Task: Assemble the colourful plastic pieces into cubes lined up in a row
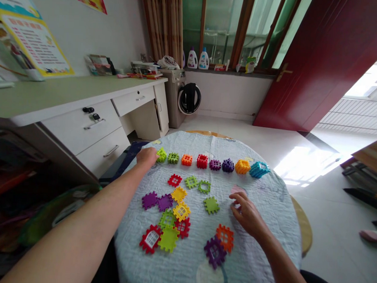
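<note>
My left hand [147, 156] is at the far left of the table, its fingers closed on the edge of a lime-green stack of interlocking plastic building tiles [161, 155]. That stack is the left end of a row running right through green [173, 158], orange [187, 160], red [202, 161], purple, dark purple, yellow and blue stacks [259, 169]. My right hand [244, 209] hovers low over the cloth, fingers apart and slightly bent, with nothing visible in them. Nearest to it is a loose green tile [211, 205]. An orange tile [225, 238] touches a purple tile [215, 252] nearer me.
Loose red, purple, yellow and green tiles [169, 239] lie in a cluster at centre left. A pale blue cloth [258, 259] covers the round table. A white desk [85, 92] stands to the left, a washing machine [174, 99] behind, and a red door [315, 63] to the right.
</note>
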Demonstrator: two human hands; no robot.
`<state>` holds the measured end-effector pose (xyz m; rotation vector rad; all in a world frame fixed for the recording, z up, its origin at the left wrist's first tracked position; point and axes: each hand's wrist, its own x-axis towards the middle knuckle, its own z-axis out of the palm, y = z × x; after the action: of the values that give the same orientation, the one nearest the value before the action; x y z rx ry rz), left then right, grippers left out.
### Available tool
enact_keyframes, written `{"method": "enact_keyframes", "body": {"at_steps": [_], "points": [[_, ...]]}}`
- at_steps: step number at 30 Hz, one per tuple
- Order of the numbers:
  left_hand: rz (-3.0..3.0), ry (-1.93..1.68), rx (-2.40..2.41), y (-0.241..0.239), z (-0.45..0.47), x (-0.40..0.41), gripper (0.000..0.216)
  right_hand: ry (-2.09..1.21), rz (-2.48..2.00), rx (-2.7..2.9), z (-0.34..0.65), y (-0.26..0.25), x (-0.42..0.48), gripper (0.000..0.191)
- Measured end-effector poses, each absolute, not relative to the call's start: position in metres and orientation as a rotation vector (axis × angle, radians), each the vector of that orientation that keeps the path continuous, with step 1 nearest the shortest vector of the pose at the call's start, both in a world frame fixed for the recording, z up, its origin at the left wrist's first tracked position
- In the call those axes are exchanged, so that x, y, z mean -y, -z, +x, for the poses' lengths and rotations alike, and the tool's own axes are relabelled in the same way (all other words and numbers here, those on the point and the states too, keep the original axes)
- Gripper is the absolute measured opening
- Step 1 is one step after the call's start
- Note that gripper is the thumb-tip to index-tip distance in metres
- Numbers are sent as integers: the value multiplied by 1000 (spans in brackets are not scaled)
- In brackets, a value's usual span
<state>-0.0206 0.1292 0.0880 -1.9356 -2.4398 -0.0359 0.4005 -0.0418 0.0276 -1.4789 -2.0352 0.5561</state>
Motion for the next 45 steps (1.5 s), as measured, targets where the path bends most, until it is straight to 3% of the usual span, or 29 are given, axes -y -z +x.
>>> {"method": "enact_keyframes", "body": {"at_steps": [10, 15, 24, 32, 45], "points": [[-2017, 280, 2168, -96, -19, -100, 41, -558, -1486, 2052, 401, -31, 42, 30], [-2257, 470, 1928, -68, -14, -47, 38, -573, -1507, 2076, 398, -32, 44, 31], [-2372, 820, 2063, -15, -10, 11, 35, -490, -1563, 2173, 387, -34, 49, 27], [-2276, 937, 2088, -14, -1, 18, 33, -579, -1378, 2210, 352, -29, 42, 50], [-2238, 984, 2104, -16, 0, 21, 31, -446, -1606, 2267, 345, -53, 33, 40]]}}
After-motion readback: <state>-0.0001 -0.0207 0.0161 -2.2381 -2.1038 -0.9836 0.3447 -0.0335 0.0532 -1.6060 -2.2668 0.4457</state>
